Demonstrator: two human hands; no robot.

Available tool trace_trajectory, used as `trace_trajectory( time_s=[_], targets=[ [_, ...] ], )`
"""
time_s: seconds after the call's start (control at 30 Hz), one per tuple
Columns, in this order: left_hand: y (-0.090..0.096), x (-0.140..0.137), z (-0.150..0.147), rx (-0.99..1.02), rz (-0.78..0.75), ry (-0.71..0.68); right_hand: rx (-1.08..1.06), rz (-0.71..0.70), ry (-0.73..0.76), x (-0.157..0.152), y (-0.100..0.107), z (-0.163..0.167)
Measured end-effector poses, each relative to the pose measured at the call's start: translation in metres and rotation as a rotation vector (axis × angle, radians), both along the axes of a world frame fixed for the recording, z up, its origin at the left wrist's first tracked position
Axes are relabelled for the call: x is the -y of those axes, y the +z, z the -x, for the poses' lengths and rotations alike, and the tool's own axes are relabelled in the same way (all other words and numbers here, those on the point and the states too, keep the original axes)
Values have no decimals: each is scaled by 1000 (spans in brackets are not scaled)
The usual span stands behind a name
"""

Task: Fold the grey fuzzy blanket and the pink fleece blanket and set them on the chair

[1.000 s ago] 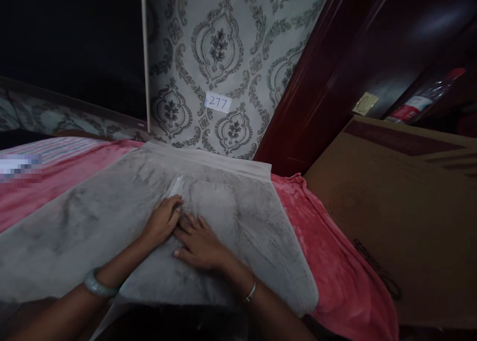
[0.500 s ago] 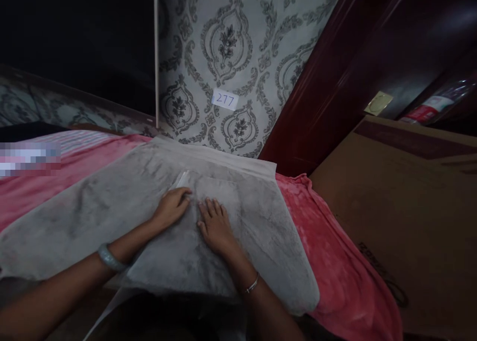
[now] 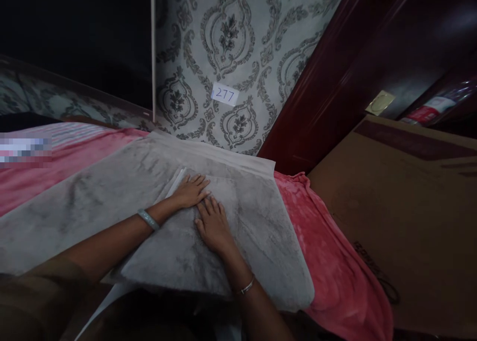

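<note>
Fingers of the left hand [image 3: 192, 191] and right hand [image 3: 215, 227] are laid flat, slightly spread, nothing gripped; grey plush fabric [image 3: 268, 237] is pressed beneath them, draped over a pink blanket [image 3: 335, 261]. Creases might be bunched up should uneven sideways pressure be applied.

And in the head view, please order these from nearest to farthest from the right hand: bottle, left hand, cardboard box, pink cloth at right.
1. Left hand: just beside, leftward
2. Pink cloth: right side
3. Cardboard box: farther right
4. Bottle: right, behind box
</note>
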State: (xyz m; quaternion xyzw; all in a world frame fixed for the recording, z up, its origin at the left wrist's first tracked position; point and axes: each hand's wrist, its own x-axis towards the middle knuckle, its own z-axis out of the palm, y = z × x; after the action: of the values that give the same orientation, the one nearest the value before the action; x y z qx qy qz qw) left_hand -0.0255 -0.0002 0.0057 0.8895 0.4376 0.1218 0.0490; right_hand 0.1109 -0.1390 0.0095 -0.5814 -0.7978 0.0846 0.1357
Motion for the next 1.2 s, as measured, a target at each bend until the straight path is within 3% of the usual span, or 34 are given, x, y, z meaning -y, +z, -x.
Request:
trace_trajectory(
  time_s=[0.23,0.43,0.57,0.8,0.93,0.97,1.03,1.13,1.2],
  targets=[
    [-5,22,41,-13,-68,-13,-8,-1,4,2,0,0],
    [-8,36,71,7,-39,-36,5,9,31,2,3,-4],
    [-5,39,74,-9,7,-21,15,98,221,21,9,2],
    [-3,41,72,-10,2,-19,-116,174,504,101,21,23],
    [4,40,70,-49,42,0,-320,232,709,102,36,8],
    [7,42,67,-62,59,14,-378,197,658,92,40,0],
    [14,48,60,-72,67,58,-414,69,394,63,45,-18],
    [18,66,48,-43,-10,53,-237,-56,-33,13,44,-38],
    [13,80,43,-35,-37,-17,-109,-47,-152,-10,35,-43]
  ],
)
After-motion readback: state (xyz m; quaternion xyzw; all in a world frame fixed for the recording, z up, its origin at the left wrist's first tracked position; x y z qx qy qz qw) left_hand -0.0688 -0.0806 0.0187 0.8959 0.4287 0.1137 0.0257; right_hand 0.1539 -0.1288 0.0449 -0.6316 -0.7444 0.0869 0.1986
